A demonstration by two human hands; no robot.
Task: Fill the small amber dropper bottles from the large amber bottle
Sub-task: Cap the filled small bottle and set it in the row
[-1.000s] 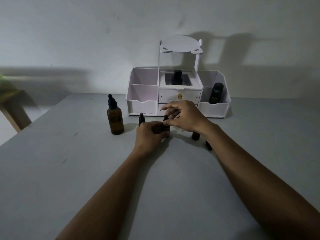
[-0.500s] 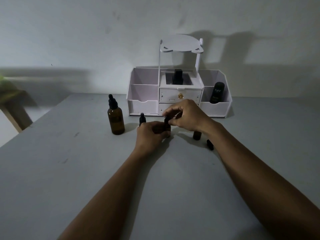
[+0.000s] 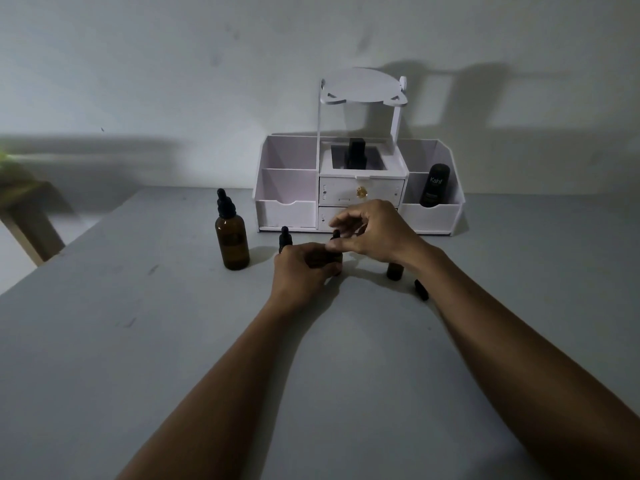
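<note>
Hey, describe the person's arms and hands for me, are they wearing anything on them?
The left forearm and right forearm are bare to the frame's edge: no sleeves in view. The left hand and right hand are ungloved, and no watch, bracelet or ring shows in the dim light.

Lg amber bottle [image 3: 232,241]: 1. Sm dropper bottles: 3 – far bottle [image 3: 285,238], mid bottle [image 3: 336,252], near bottle [image 3: 394,271]. Dark sm item [image 3: 421,289]: 1, cap or bottle unclear. White organizer [image 3: 287,213]: 1, w/ 2 drawers. Black containers inside: 2 – centre container [image 3: 356,157], Kahf container [image 3: 434,185]. Hands: 2 – L hand [image 3: 301,268], R hand [image 3: 375,233].
</note>
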